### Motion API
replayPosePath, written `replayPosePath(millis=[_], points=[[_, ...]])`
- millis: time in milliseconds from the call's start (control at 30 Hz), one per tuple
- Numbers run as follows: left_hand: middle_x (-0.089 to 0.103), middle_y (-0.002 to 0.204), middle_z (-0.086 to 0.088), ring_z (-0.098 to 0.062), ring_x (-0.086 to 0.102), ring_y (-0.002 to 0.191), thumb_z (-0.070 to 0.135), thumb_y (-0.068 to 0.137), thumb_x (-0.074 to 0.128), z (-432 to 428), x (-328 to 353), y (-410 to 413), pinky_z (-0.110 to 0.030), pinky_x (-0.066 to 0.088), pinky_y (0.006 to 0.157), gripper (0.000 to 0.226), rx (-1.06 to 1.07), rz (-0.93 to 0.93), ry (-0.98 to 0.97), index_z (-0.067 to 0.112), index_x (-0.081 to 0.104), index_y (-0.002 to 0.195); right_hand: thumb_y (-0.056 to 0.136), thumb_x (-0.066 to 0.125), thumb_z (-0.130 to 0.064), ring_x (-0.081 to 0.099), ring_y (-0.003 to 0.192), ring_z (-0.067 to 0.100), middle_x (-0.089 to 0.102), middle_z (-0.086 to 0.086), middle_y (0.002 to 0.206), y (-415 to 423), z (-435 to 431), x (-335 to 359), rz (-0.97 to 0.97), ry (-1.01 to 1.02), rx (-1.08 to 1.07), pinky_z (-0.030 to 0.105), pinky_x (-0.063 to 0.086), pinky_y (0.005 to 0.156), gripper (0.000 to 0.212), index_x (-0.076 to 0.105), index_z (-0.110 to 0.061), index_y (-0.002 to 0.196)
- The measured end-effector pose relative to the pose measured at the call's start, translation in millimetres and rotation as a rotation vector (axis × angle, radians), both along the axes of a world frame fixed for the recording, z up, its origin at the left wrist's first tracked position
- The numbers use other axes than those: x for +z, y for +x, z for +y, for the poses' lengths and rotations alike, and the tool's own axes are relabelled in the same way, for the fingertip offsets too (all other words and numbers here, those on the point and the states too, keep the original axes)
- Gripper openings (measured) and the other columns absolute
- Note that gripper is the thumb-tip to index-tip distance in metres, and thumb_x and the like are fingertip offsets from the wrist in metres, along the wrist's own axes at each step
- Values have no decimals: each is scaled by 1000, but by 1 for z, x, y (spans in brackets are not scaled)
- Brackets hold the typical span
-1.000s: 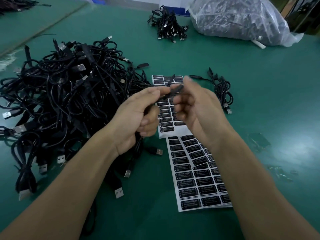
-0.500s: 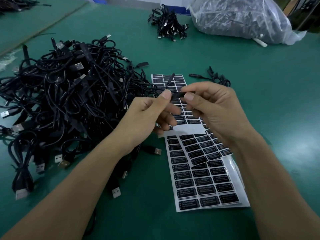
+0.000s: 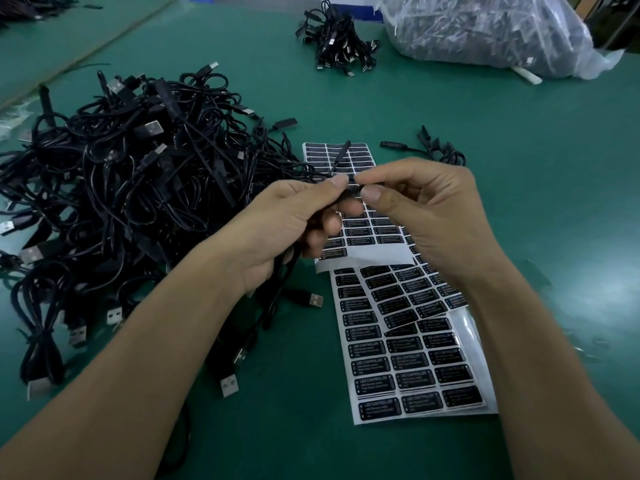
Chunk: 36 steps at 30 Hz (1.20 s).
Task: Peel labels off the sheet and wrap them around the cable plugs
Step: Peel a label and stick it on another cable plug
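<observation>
To my left the pile of cables [image 3: 121, 188] lies heaped on the green tabletop [image 3: 519, 202], near enough, I judge, that I can draw the next one without stretching. My left hand [image 3: 287, 226] holds one cable up over the sheets. Its thumb and forefinger pinch the cable plug [image 3: 351, 189], and its lower fingers [image 3: 325, 223] are curled round the cord [image 3: 277, 292]. The cord hangs from my palm toward the tabletop, so its weight does not twist the plug. My right hand [image 3: 433, 216] meets it from the other side, thumb and forefinger clamped on the same plug, thumb tip almost against thumb tip. Its other fingers are loosely bent and hold nothing. That two-sided grip suits rolling a label round the plug, but with black on black I cannot tell whether one is on it. The label sheets [image 3: 408, 368] lie flat and overlapping under and just beyond my hands, their rows within easy pick. Farther right a small cluster of cables [image 3: 440, 154] lies apart from the pile, probably finished ones.
</observation>
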<state>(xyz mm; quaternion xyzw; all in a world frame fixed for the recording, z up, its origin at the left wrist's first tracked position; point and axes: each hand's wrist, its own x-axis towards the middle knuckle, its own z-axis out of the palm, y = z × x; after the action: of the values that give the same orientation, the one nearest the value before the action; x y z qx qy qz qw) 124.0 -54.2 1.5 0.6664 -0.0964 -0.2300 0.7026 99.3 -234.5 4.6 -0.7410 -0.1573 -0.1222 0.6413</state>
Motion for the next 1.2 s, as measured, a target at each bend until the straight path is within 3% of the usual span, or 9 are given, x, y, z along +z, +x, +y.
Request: replayPosePath(millis=[167,367,467,600,767,833,900,1033,1200], points=[[64,58,5,-6,53,43,26,103,55,-6,2,2,-20,49,45,29,117,12,-32,17,70,80,93,66,-45,63,88,1,70,-16,97,-3,-4,-4,228,-334,-318,27,51,81,20,69,-36,111],[54,63,4,-8,57,45,28,107,43,-14,-20,-2,-21,49,47,14,186,-391,415,21,54,101,74,75,-67,45,124,33,46,14,135,-10,9,-14,479,-884,-474,47,43,102,90,42,-17,142],[53,62,3,-14,58,50,27,107,41,-14,-24,-4,-19,42,40,17,179,-503,467,23,55,98,68,84,-57,49,116,28,48,10,130,-9,11,-12,492,-771,-483,38,45,91,88,44,-17,136],[48,61,0,-22,54,53,27,107,38,-13,-27,-2,-49,50,55,30,224,-477,429,6,50,89,66,88,-52,57,101,26,59,7,113,-8,8,-12,522,-664,-476,43,53,84,76,52,-17,122],[52,66,-2,-16,61,57,34,99,47,-10,-28,-2,-38,54,56,31,225,-413,348,9,40,81,64,91,-44,55,111,24,60,1,110,-7,3,-14,520,-533,-463,42,51,90,89,48,-17,137],[61,76,-7,-28,65,72,32,88,60,-8,-29,-3,-46,58,63,27,175,-423,411,17,39,81,66,91,-36,58,91,16,58,-7,90,-7,-1,-14,483,-429,-454,37,52,77,84,50,-17,136],[66,80,-2,-16,63,71,25,82,72,-7,-31,-4,-34,58,64,36,140,-485,472,24,36,79,68,91,-28,55,64,3,56,-17,65,-8,-3,-13,477,-327,-427,26,46,62,66,60,-16,124],[68,78,9,-1,61,65,25,69,87,-5,-31,-6,-15,48,57,50,110,-537,498,26,38,78,68,89,-6,74,78,22,73,5,91,-8,-5,-10,582,58,-312,40,62,73,55,62,-12,116],[70,81,10,-13,69,69,22,62,92,-2,-27,-7,-33,59,64,56,80,-493,426,25,39,79,74,83,1,68,63,21,77,3,84,-13,-5,-7,653,149,-190,24,53,50,57,51,-23,115]])
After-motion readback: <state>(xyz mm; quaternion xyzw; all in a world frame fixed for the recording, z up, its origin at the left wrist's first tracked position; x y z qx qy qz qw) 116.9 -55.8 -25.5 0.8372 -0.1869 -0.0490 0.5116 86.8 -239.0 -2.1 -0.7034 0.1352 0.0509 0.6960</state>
